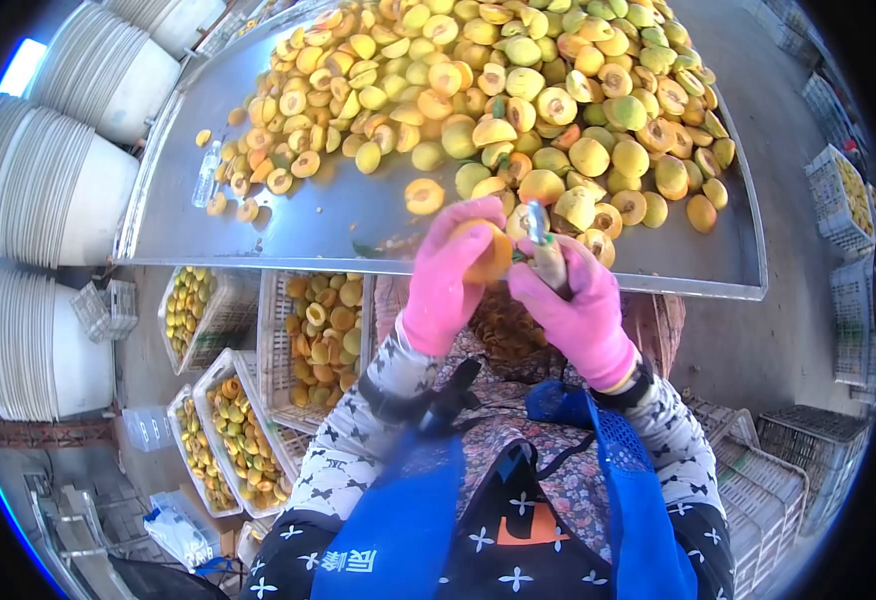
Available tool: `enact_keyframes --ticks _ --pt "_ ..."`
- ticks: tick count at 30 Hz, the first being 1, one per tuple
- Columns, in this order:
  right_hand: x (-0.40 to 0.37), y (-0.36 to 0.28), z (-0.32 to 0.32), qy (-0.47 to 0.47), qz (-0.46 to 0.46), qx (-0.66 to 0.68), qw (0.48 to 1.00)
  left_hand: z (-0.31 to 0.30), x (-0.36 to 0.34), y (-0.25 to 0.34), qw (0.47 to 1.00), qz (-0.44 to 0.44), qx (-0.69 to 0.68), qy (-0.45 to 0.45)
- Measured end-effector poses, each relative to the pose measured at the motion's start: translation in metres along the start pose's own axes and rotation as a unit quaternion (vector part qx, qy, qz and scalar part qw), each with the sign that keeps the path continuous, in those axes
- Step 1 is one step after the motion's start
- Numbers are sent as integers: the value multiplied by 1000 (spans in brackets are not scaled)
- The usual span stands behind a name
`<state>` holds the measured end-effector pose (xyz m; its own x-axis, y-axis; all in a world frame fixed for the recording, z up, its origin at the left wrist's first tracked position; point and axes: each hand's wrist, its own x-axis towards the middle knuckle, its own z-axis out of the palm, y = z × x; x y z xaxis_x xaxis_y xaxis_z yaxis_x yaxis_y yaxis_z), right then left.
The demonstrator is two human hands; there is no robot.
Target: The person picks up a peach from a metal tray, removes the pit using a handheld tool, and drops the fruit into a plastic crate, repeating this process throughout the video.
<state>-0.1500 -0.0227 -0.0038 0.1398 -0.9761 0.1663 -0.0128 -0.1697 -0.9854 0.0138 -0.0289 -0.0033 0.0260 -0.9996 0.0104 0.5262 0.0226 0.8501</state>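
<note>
My left hand (450,275), in a pink glove, is closed around a yellow-orange peach half (491,254) just past the table's near edge. Beside it, my right hand (580,312), also gloved in pink, grips a small metal-tipped hand tool (550,266) by its pale handle. The shiny tip points up and away from me, a short way to the right of the peach half. Directly beyond both hands, a large heap of peaches (518,85), many of them halved with pits showing, covers much of the metal table (308,225).
A plastic bottle (206,175) lies at the table's left. Below it on the floor stand crates of peach pieces, including a tall crate (271,345) and a white crate (228,425). Stacked white tubs (48,190) line the left; more crates (758,490) stand at the lower right.
</note>
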Motion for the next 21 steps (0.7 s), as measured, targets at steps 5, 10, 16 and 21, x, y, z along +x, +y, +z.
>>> enact_keyframes --ticks 5,10,16,21 --pt "3 -12 3 -8 -79 -204 976 23 -23 -12 955 90 282 23" --pt "3 -3 -8 -50 -135 -326 934 36 -26 -28 996 40 52 56" --pt "-23 -37 -26 -282 -35 -135 949 34 -19 -2 998 -3 42 53" --pt "-24 -2 -23 -84 -172 -334 923 22 -22 -2 945 139 296 -30"
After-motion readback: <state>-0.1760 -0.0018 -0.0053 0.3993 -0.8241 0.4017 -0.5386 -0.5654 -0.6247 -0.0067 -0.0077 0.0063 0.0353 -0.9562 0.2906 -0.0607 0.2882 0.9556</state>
